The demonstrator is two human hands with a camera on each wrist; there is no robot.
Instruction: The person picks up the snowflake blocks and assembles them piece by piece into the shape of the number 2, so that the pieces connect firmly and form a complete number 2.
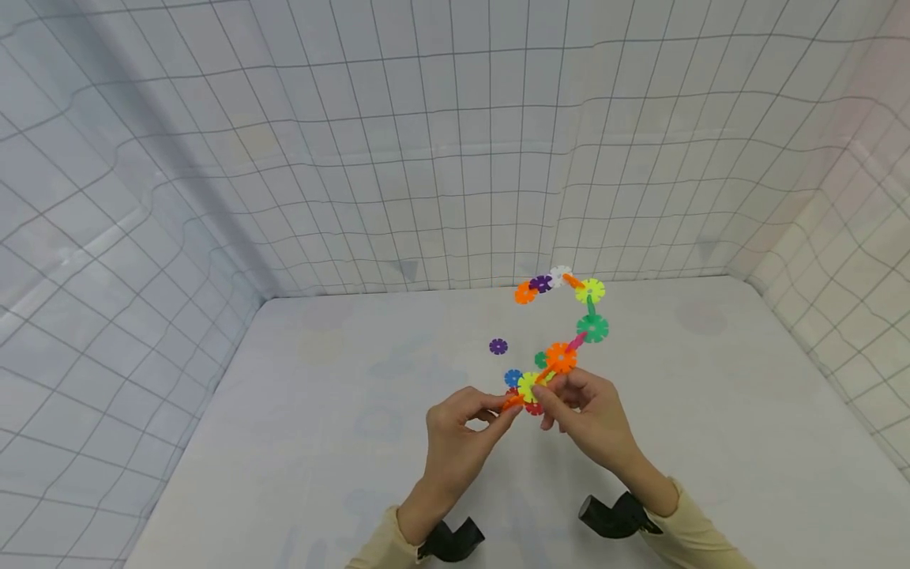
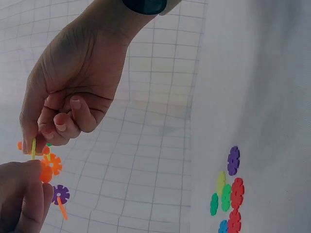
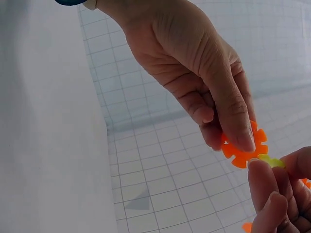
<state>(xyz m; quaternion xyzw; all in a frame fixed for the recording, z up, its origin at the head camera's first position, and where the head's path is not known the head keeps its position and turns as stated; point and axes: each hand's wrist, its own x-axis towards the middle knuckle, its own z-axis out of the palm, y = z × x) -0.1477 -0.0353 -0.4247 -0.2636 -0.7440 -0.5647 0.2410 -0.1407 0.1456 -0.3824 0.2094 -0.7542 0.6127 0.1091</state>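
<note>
My left hand [image 1: 455,435] pinches an orange snowflake disc [image 1: 513,402], seen nearly edge-on in the head view. My right hand [image 1: 593,415] pinches a yellow snowflake disc [image 1: 528,387], thumb over its right side. The two discs meet at their edges between the fingertips; in the right wrist view the orange disc [image 3: 238,160] shows its face, the yellow disc [image 3: 270,160] at its rim. From the yellow disc a chain of joined snowflake discs [image 1: 592,328] curves up and back to the left. An orange disc [image 1: 525,292] forms its far end.
Several loose discs lie on the white table [image 1: 320,442]: a purple disc [image 1: 498,346] stands apart, with a blue disc [image 1: 513,378] and a red disc [image 2: 237,192] among those below the hands. A grid-patterned cloth [image 1: 455,158] surrounds the table's back and sides.
</note>
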